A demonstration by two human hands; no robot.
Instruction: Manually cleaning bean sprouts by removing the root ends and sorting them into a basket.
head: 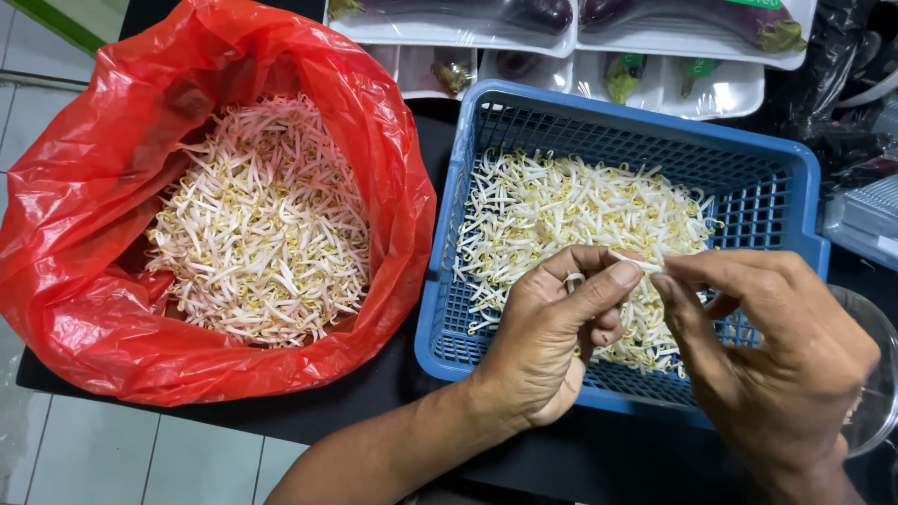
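Pinching one bean sprout [634,262] btwn both hands rn: left hand [552,337] is closing thumb and fingers on one end, right hand [767,355] is gripping the other, just above the sprouts in the blue basket [795,178]. Imo keep the grip light, fingertips only, so the stem isn't snapping. Red bag [84,281] w/ more sprouts is sitting just beside it on the dark surface [374,421].

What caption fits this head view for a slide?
Both hands, left hand and right hand, pinch one bean sprout over a blue basket of sprouts, beside a red bag holding more.
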